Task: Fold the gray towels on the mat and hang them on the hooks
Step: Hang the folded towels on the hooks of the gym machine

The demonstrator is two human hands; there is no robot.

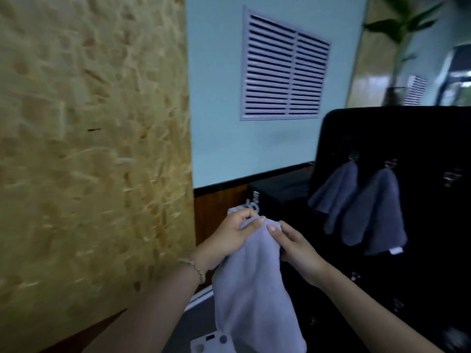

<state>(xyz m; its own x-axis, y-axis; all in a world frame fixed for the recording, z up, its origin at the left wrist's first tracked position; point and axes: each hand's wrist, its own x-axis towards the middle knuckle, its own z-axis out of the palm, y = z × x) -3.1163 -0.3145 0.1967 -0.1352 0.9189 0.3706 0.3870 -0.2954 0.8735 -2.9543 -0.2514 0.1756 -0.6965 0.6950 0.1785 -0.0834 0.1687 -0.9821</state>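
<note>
Between both hands: soft gray cloth towel (254, 276), hanging long-axis down.
Left hand (230, 238) and right hand (297, 247) pinch its top; free metal hook (452, 177) up-right, nearer right hand.

Both bare forearms reach up from the lower edge of view and meet at the top of the gray towel (254, 276). The left hand (229, 238) is on the towel's left side, fingers curled over its upper edge, thumb pressed on the cloth; a thin bracelet circles that wrist. The right hand (295, 248) is on the towel's right side, pinching the upper edge, its fingertips nearly touching the left's.
</note>
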